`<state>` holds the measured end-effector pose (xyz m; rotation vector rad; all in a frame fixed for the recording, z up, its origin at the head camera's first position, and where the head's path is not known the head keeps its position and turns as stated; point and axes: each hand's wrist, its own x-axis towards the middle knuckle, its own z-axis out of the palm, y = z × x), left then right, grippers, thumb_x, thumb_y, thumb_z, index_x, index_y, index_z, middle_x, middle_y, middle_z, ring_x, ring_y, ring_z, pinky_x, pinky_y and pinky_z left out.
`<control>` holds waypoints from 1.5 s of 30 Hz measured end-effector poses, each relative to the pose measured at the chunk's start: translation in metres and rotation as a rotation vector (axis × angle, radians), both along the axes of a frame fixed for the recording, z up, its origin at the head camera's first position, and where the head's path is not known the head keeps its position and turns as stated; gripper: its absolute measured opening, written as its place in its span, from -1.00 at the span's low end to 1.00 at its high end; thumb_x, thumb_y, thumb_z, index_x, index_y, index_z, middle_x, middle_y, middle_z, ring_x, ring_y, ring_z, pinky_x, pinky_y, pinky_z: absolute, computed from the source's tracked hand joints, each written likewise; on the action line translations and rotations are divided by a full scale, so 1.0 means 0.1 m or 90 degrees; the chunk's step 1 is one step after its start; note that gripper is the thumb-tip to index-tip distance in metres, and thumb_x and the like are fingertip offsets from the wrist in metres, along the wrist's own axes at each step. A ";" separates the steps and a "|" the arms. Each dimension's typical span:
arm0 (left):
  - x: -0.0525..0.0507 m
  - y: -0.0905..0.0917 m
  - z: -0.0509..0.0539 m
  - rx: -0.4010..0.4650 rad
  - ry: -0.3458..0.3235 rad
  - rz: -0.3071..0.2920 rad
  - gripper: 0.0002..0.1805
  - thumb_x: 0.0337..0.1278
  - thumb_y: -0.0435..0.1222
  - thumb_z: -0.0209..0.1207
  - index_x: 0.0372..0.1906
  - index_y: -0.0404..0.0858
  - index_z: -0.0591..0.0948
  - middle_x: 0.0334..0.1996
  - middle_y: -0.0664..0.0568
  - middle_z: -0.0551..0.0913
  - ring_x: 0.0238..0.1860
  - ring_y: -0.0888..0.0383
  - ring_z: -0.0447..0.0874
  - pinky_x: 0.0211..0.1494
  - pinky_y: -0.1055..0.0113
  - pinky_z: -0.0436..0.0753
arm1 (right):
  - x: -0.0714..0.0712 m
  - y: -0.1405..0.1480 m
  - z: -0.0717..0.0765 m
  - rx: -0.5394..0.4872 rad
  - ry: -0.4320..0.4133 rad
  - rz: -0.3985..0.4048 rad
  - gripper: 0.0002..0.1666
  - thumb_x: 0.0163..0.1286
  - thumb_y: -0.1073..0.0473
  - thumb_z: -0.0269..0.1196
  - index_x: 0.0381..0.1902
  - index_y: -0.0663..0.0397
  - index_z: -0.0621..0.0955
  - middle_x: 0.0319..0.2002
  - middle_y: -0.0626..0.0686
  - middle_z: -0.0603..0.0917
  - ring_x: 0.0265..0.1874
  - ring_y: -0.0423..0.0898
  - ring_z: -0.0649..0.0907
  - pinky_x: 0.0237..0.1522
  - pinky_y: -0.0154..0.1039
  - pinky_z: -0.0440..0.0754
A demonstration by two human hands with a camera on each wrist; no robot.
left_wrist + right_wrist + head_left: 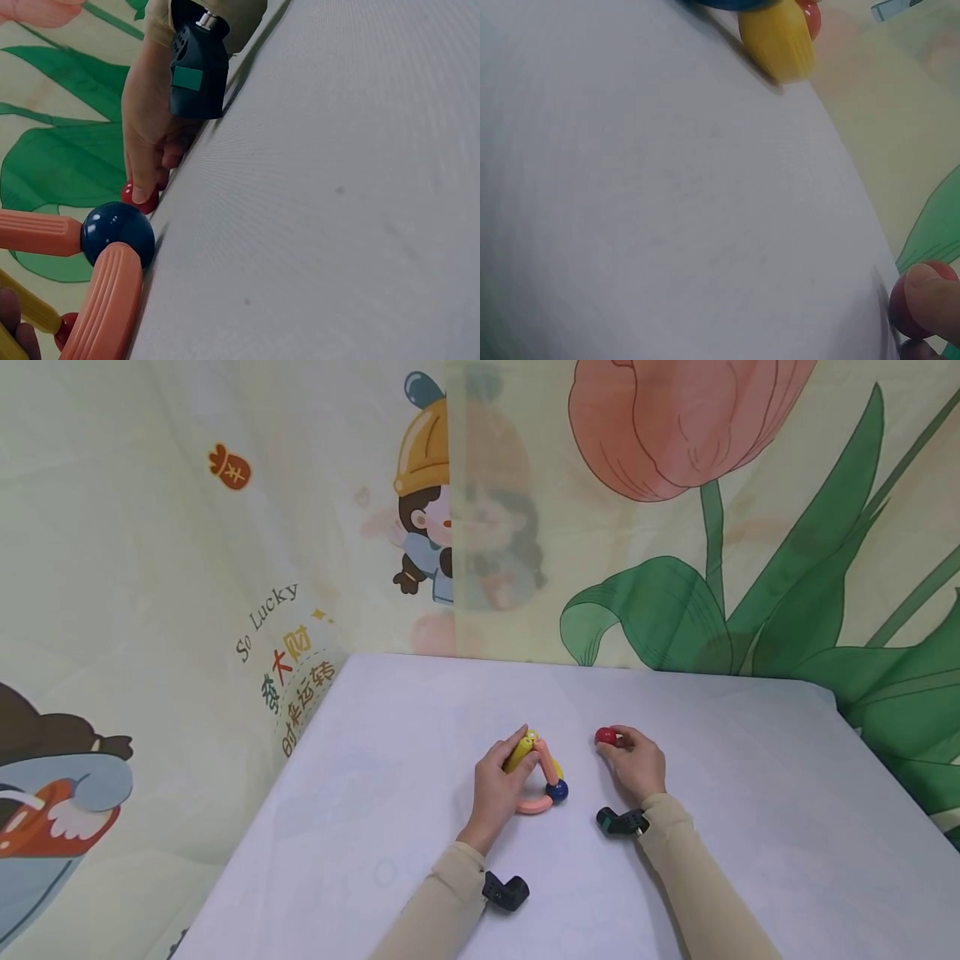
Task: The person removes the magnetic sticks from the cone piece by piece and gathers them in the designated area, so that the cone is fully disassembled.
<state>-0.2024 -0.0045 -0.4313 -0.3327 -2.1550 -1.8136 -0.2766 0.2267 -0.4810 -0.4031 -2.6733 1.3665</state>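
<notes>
My left hand (497, 785) grips the yellow rods (519, 755) of a small joined shape in the head view. A straight salmon rod (548, 762) and a curved salmon rod (533, 806) meet at a dark blue ball (557, 791). Another yellow piece (778, 41) shows beside the blue ball in the right wrist view, with a red ball (811, 19) behind it. To the right of the shape, my right hand (637, 766) pinches a separate red ball (606, 737) at the table surface; the left wrist view shows this ball (139, 196) too.
A white cloth covers the table (750, 793). Printed curtains (510, 635) hang behind its back edge and at the left. A black wrist camera (507, 892) sits on the left wrist, another (621, 822) on the right.
</notes>
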 end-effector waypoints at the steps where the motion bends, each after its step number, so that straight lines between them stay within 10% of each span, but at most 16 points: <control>1: 0.00 0.00 0.00 0.000 -0.001 0.000 -0.55 0.21 -0.38 0.26 0.22 -0.34 0.56 -0.31 -0.17 0.59 -0.37 0.17 0.40 -0.31 0.49 0.41 | 0.00 0.00 0.00 0.002 0.001 0.000 -0.39 0.34 0.07 0.32 0.30 0.11 0.47 0.07 0.25 0.57 0.07 0.17 0.43 0.18 0.12 0.37; 6: -0.01 -0.01 -0.01 -0.005 -0.001 -0.002 -0.54 0.21 -0.38 0.27 0.22 -0.33 0.55 -0.31 -0.19 0.59 -0.36 0.15 0.41 -0.30 0.49 0.41 | 0.00 0.00 -0.01 0.012 -0.004 0.000 -0.33 0.34 0.06 0.31 0.34 0.13 0.42 0.04 0.25 0.57 -0.01 0.14 0.44 0.10 0.05 0.40; 14: -0.24 0.02 -0.40 -0.005 -0.013 0.001 -0.50 0.22 -0.20 0.28 0.27 -0.15 0.55 -0.30 -0.05 0.59 -0.36 0.20 0.42 -0.30 0.47 0.43 | 0.04 0.00 0.01 -0.002 -0.020 -0.006 -0.22 0.33 -0.01 0.31 0.40 0.15 0.33 0.09 0.27 0.51 0.02 0.16 0.44 0.13 0.08 0.45; 19: -0.24 0.01 -0.39 -0.007 -0.008 -0.005 -0.48 0.22 -0.16 0.28 0.28 -0.10 0.54 -0.30 0.01 0.58 -0.32 0.21 0.44 -0.26 0.46 0.47 | 0.13 -0.04 0.06 -0.020 -0.005 -0.027 -0.19 0.34 -0.04 0.31 0.43 0.11 0.29 0.14 0.25 0.46 -0.03 0.13 0.46 0.04 -0.02 0.50; 27: -0.25 0.00 -0.38 -0.001 -0.020 -0.014 -0.46 0.24 -0.15 0.27 0.31 -0.12 0.50 -0.10 0.00 0.63 -0.10 0.19 0.56 -0.05 0.42 0.56 | 0.39 -0.28 0.17 -0.095 0.157 -0.085 -0.56 0.37 0.04 0.27 0.13 0.10 0.57 -0.17 0.07 0.54 -0.34 -0.11 0.47 -0.37 -0.40 0.38; 37: -0.27 0.00 -0.38 -0.023 -0.034 -0.003 -0.48 0.22 -0.17 0.29 0.29 -0.08 0.54 -0.06 0.01 0.64 -0.05 0.16 0.58 0.04 0.31 0.58 | 0.57 -0.79 0.45 -0.027 0.241 0.185 -0.59 0.30 0.05 0.36 0.07 0.04 0.64 -0.38 0.00 0.56 -0.50 -0.05 0.46 -0.58 -0.34 0.39; 45: -0.27 -0.01 -0.40 -0.045 -0.021 0.002 -0.48 0.19 -0.20 0.32 0.28 -0.11 0.55 -0.08 0.01 0.65 -0.08 0.16 0.56 0.03 0.30 0.56 | 0.59 -0.90 0.48 0.031 0.285 0.183 -0.70 0.26 0.05 0.40 -0.08 0.01 0.69 -0.51 -0.03 0.45 -0.52 -0.09 0.43 -0.59 -0.34 0.33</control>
